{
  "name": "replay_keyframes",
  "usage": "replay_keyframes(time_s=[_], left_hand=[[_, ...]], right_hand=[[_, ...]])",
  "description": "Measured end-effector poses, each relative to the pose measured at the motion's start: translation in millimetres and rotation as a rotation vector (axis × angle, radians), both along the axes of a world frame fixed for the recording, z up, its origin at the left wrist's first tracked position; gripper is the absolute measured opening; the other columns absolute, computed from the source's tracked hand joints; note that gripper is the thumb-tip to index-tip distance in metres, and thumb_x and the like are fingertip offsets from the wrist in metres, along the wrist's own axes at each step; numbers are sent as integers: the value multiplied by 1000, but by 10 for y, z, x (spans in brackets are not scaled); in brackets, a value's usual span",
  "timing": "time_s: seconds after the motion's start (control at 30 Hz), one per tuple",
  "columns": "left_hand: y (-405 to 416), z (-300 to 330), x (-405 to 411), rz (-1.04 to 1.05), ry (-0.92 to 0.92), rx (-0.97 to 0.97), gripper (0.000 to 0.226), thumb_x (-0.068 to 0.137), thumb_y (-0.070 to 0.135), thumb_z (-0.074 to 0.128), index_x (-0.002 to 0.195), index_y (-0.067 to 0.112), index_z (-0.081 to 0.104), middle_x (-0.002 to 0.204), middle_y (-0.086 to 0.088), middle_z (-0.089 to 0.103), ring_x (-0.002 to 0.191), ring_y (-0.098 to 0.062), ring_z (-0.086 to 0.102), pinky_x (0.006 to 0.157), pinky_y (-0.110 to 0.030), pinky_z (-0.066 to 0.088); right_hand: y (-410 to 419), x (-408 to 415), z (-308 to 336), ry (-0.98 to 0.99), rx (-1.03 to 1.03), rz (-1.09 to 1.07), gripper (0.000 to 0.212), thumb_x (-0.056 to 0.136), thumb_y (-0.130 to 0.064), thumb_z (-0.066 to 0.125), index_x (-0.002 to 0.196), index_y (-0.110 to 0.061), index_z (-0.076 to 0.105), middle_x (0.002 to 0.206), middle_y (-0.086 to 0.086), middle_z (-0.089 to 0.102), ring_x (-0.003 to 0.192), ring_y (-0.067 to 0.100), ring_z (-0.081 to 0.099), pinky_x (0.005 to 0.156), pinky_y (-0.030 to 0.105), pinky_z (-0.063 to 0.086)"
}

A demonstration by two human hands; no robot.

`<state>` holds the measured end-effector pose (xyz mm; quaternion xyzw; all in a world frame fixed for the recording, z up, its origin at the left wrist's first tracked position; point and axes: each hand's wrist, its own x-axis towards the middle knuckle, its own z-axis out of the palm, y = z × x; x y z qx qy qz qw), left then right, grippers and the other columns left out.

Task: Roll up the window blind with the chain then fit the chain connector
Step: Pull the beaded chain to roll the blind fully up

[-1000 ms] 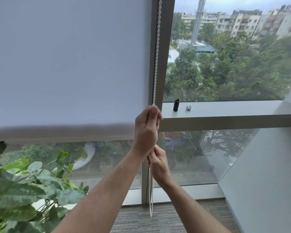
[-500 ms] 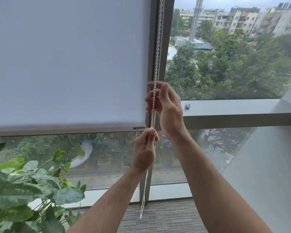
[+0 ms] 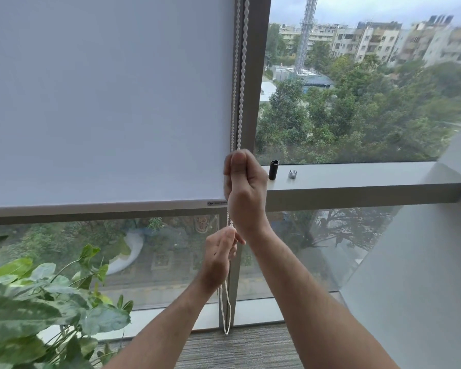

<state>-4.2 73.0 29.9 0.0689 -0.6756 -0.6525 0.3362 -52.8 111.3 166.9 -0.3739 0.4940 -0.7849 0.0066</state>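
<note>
A white roller blind [image 3: 109, 102] covers the left window pane, its bottom bar [image 3: 101, 207] just below sill height. A white bead chain [image 3: 241, 75] hangs along the dark window post beside it. My right hand [image 3: 244, 187] is fisted around the chain at the blind's lower right corner. Below it, my left hand [image 3: 220, 258] pinches the same chain, whose loop [image 3: 225, 312] dangles to the carpet. On the sill [image 3: 357, 179] stand a small black cylinder [image 3: 273, 169] and a small silver clip-like piece [image 3: 292, 174], right of my right hand.
A leafy green plant [image 3: 37, 302] fills the lower left corner. A white angled wall [image 3: 423, 275] closes in on the right. Grey carpet [image 3: 250, 347] lies below the window. Trees and buildings show through the glass.
The right hand has dropped lower along the chain and closed into a fist on it. The blind's bottom bar has stayed near sill height, and the left hand has stayed pinched on the chain below.
</note>
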Motion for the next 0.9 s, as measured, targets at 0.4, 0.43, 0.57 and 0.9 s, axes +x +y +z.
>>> replay_keyframes(time_s=[0.4,0.43,0.57,0.9], left_hand=[[-303,1233,-88,3,329,35,46,89,60,53,101,18,66,84,0,62,78,-12,60,69,-27,50],[-272,1396,-81,-24,354,8,44,89,60,52,101,20,66,82,3,62,75,-13,59,68,-29,49],[-136,1856,-130,-39,374,-63,32,102,34,34,105,12,58,67,-2,46,53,-15,41,48,-34,30],[52,1449,-214,154,305,-47,35,102,21,37,69,16,47,49,-9,30,40,-11,26,38,-26,19]], right_hand=[[67,44,-362,7,105,-52,39,102,-24,42,64,-32,49,55,-16,44,51,7,36,51,28,32],[73,49,-444,-8,138,-46,39,101,-27,42,63,-32,48,55,-15,42,51,9,34,50,31,30],[93,80,-812,-53,252,-34,39,102,-28,41,63,-31,45,54,-14,38,50,10,30,49,29,26],[277,112,-1296,-201,379,130,38,100,-32,42,64,-27,51,56,-6,36,50,8,29,47,25,26]])
